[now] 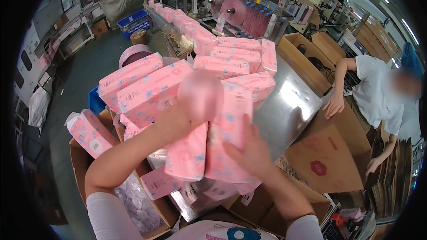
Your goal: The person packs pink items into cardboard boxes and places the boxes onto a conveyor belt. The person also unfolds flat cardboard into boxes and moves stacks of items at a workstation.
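Pink soft packs of tissues with a blue pattern are heaped in front of me. My left hand (175, 113) reaches in among them, over a pack (186, 158) standing near the middle; its fingers are blurred and hidden. To its right, my right hand (251, 151) lies against the side of a taller, blurred pack (227, 164), thumb and fingers stretched apart. Two long packs (153, 90) lie to the left of my hands. Beyond, more packs (235, 55) are stacked on the metal table (289, 106). A loose pack (162, 183) lies below my left forearm.
At my left stands a cardboard box (80, 164) with clear plastic inside and a tilted pack (91, 133) on its rim. Another person (378, 89) handles an open carton (329, 160) at the right. A row of packs (178, 20) runs back toward machinery with pink film rolls (233, 11).
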The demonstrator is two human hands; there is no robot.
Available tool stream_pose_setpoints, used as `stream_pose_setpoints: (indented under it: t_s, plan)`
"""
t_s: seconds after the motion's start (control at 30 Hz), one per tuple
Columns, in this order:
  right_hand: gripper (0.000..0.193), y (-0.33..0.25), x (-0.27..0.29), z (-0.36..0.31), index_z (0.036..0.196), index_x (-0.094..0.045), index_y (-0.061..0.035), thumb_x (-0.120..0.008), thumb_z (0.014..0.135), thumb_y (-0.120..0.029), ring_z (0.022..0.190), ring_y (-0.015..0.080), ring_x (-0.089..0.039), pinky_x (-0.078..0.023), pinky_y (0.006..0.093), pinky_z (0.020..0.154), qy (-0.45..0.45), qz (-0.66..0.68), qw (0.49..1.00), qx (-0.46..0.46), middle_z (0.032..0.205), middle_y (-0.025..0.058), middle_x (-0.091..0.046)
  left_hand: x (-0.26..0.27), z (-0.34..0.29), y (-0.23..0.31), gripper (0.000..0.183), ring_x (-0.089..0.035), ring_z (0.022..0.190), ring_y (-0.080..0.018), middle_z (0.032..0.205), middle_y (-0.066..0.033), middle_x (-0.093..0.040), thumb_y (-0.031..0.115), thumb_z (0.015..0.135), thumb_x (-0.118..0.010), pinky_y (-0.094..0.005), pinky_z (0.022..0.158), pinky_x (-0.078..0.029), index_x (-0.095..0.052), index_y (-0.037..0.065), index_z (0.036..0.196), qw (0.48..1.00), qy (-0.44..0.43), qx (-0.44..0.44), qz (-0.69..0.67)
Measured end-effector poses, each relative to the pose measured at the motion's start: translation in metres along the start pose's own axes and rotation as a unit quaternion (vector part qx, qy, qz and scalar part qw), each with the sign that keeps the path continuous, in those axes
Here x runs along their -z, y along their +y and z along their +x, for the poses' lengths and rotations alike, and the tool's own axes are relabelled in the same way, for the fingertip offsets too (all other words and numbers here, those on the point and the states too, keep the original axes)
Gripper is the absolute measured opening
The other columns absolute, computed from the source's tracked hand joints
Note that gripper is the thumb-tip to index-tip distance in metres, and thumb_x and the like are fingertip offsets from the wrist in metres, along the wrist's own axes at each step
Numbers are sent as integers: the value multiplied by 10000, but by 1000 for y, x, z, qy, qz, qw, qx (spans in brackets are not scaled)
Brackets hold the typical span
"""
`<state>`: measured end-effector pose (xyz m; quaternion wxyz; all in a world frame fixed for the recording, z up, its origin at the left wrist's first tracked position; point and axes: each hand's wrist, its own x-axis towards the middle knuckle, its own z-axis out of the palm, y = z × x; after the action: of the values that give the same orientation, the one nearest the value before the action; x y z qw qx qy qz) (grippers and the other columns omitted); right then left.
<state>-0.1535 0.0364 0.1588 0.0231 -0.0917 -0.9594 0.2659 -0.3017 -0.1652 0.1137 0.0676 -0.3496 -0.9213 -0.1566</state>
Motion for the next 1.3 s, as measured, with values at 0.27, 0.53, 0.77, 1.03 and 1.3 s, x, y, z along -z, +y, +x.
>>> stream_pose_setpoints:
  t_s: [0.27,0.53,0.77,1.03,1.3]
  plan:
    - [941,61,-57,-61,1421,-203,-57,-695,697,-403,1138,423,-484,-438,439,908,-59,-148,984,80,1345,290,-357,119,38,-103,508,-518,1114,-335,1242,-180,-516,334,798,-660,-398,931,-419,-533,29,1184,984,176,-27,26]
    - [872,79,-24,-46,1390,-256,-107,-691,654,-280,1061,350,-552,-472,429,849,-133,-78,973,-172,1232,216,-498,113,61,-221,957,-565,1085,-297,1176,-193,-574,725,679,-585,-403,938,-429,-488,-31,1256,917,-255,303,-40]
    - [923,32,25,-47,1380,-228,51,-737,667,-239,873,377,-623,-503,399,763,61,30,987,-145,1024,245,-607,90,24,-192,778,-569,1079,-206,1224,-116,-562,525,761,-674,-341,916,-462,-455,10,1302,760,-343,345,-431]
    - [597,90,-70,-19,1353,-317,49,-548,888,-245,943,170,-581,-487,312,805,39,607,759,-233,1084,131,-604,90,-9,-193,713,-542,1139,-234,1288,-138,-514,438,821,-642,-380,981,-427,-395,17,1341,660,-328,400,-545]
    - [502,109,-114,-43,1305,-389,-18,-563,880,-222,1022,190,-564,-486,329,858,6,729,587,-352,1162,87,-547,82,-39,-173,752,-516,1172,-248,1296,-129,-510,435,806,-662,-398,995,-412,-361,29,1363,652,-321,432,-534]
